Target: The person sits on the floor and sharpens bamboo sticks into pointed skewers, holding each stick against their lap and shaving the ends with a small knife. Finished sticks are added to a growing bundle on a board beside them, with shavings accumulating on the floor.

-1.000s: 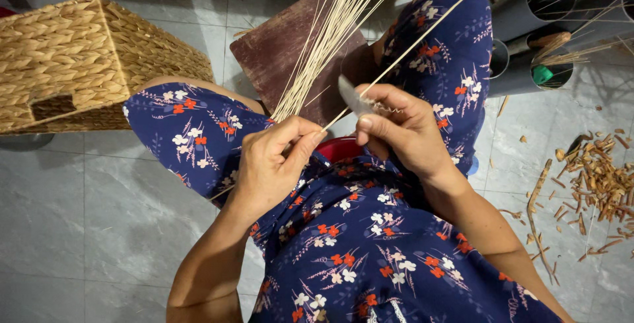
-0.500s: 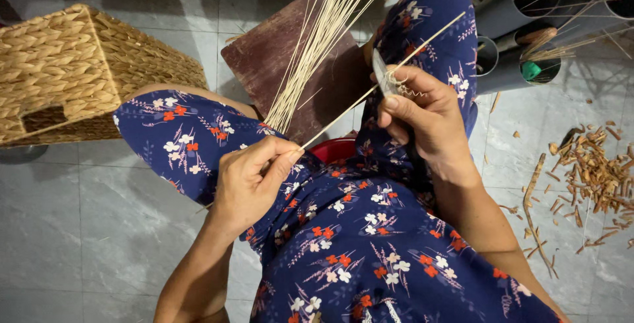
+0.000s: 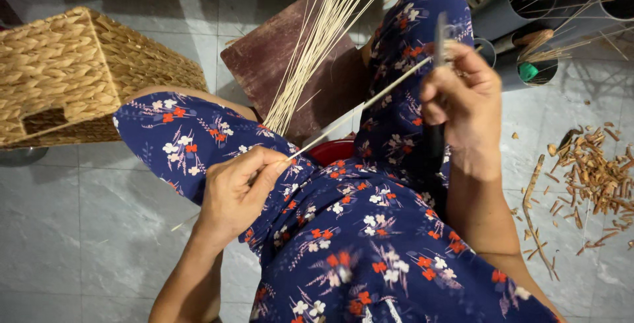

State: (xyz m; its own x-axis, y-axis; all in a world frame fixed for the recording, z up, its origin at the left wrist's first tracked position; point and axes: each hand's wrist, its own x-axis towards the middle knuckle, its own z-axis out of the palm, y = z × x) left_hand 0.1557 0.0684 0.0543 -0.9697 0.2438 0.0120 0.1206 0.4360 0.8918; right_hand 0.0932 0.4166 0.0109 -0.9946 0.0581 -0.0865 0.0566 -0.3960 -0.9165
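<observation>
A woven basket [image 3: 79, 78], box-shaped and coarsely plaited in straw-coloured fibre, is being kept on the grey tiled floor [image 3: 86, 230] to the left of the seated person's knee. Right of the basket, the near end of a single thin pale strip [image 3: 356, 108] is being pinched between thumb and forefinger of the left hand [image 3: 234, 194], apparently so that it is held taut. Behind the strip, a bundle of similar slender sticks [image 3: 317, 39] is being leaned across a dull maroon board [image 3: 277, 65], seemingly kept within reach. Further right along the strip, the right hand [image 3: 462, 102] is being closed, fingers pressed together, around a dark-handled knife [image 3: 439, 39], whose blade is being held against the strip's far end, likely for shaving. Right of the strip, brown curled shavings [image 3: 594, 171] are being left scattered near dark round tubes [image 3: 535, 12].
</observation>
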